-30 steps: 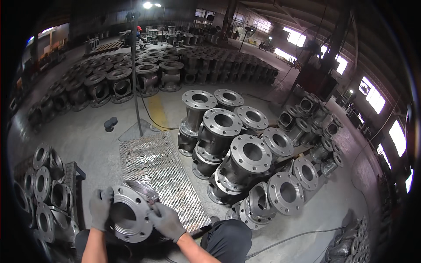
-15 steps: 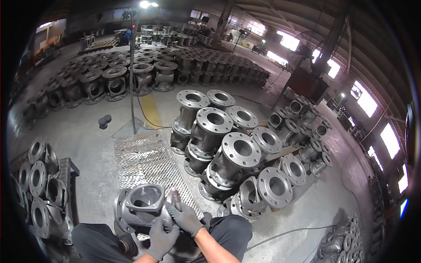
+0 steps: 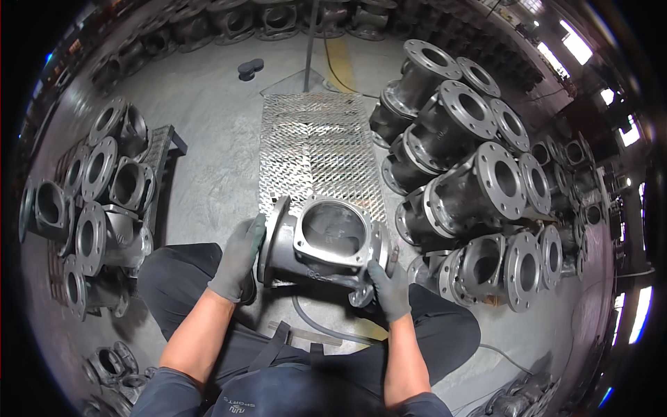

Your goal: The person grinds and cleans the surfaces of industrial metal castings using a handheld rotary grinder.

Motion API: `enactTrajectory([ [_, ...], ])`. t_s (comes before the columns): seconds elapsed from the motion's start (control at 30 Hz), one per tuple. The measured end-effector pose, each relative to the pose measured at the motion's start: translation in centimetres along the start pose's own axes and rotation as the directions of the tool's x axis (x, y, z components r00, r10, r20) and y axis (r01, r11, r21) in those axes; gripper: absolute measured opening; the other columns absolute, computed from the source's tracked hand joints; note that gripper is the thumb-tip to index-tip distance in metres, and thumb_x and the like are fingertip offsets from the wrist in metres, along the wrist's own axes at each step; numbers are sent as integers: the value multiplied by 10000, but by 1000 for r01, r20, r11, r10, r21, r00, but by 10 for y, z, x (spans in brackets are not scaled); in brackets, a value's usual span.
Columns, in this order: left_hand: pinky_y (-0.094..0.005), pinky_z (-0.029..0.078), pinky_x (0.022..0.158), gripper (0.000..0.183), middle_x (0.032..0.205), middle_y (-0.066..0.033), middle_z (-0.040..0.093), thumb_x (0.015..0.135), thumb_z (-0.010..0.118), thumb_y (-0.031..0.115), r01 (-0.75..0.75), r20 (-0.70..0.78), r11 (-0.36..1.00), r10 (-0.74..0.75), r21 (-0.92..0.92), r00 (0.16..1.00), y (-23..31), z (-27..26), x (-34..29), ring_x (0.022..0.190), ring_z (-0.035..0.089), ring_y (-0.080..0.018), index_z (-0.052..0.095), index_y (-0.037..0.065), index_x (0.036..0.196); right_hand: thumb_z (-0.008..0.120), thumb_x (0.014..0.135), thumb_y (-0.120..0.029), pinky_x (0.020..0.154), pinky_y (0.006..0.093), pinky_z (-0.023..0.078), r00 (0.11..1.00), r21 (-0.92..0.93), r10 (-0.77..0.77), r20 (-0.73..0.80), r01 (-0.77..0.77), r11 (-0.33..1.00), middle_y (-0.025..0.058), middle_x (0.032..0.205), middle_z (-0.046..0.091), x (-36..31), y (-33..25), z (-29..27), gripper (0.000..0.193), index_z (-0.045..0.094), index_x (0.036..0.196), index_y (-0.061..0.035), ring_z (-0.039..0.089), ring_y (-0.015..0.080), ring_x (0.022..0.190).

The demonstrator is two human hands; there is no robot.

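A grey metal valve body point(image 3: 281, 250) with a round flange at each end lies sideways in front of my knees. Its square-edged opening faces up and shows the hollow inside. My gloved left hand point(image 3: 240, 260) grips the left flange, its fingers partly hidden behind the rim. On the other end, my gloved right hand point(image 3: 390, 288) holds the right flange, with the thumb on the near side. A small pinkish piece beside the right flange is too unclear to name.
Ahead lies a patterned metal plate point(image 3: 316, 142) with a pole at its far end. Stacked flanged castings point(image 3: 462, 115) stand to the right, and more castings point(image 3: 99, 169) fill a rack on the left. A dark hose point(image 3: 326, 330) runs across the floor between my legs.
The view has tipped down and shifted. Both hands were together at the valve body's right end; now they are apart, one at each flange.
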State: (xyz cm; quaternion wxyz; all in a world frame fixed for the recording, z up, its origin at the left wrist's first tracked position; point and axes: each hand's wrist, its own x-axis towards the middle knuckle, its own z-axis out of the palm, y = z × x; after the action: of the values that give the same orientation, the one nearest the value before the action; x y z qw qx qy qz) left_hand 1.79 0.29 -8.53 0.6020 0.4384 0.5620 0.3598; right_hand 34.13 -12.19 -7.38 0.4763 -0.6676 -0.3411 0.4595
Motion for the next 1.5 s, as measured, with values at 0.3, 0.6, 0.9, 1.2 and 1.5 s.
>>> enactTrajectory([
  [0.3,-360,500,901,572,1053,-142,734,1151,571,464,-18,98,995,8,98,995,10,17,-5,974,630,-180,715,-88,1180,641,1114,-199,919,289,535,1000,-216,17,25,-12,976,76,1238,743,-26,-24,0,370,650,1378,60,652,108,1027],
  [0.6,-372,523,776,743,872,-135,728,1016,714,593,87,5,996,-87,28,996,21,34,36,840,660,-192,732,-149,1051,618,1027,-38,1020,467,545,875,-739,-300,379,481,471,264,1310,702,46,-126,-22,425,631,1448,18,690,448,1181],
  [0.9,-361,530,776,728,850,-131,723,997,753,579,138,-17,990,-138,-6,990,42,37,28,833,664,-177,724,-149,1021,682,996,-171,877,532,575,851,-843,92,518,526,-117,208,1070,709,109,-165,34,180,733,1118,-49,713,440,1020],
  [1.2,-348,520,746,699,838,-104,709,1008,762,558,126,-12,991,-127,-37,992,35,36,29,812,645,-157,724,-140,1033,698,934,-147,891,536,581,860,-842,66,507,510,-177,225,1066,714,123,-164,45,181,722,1083,-47,721,441,1019],
  [1.5,-326,498,802,647,921,-88,697,1049,720,512,131,6,990,-131,-45,991,43,36,22,883,611,-150,723,-132,1110,718,917,-110,909,555,573,861,-851,131,491,506,-141,231,1089,705,127,-166,55,232,731,1144,-65,713,456,1048],
])
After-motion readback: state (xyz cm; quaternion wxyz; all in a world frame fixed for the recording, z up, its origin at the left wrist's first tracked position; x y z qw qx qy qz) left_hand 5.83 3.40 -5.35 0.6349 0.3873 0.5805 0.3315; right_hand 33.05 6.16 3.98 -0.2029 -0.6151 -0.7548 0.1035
